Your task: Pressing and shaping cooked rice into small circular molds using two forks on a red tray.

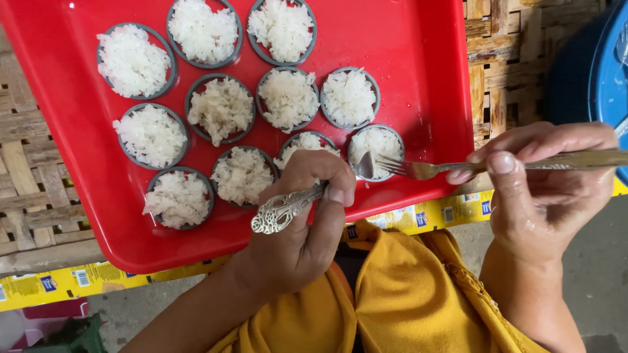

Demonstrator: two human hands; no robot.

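A red plastic tray [405, 39] holds several small round grey cups heaped with white rice. My left hand [304, 222] grips a silver spoon [288, 208] with an ornate handle; its bowl sits at the near-right rice cup [375, 145]. My right hand [546, 186] holds a silver fork [418, 169] by its handle, tines pointing left and touching the spoon's bowl over that same cup. Another rice cup [302, 142] is partly hidden behind my left fingers.
The tray rests on a woven bamboo surface [510, 52] edged with a yellow printed strip [432, 212]. A blue container [605, 72] stands at the right. My mustard-yellow clothing [392, 294] fills the bottom, above a grey floor [602, 261].
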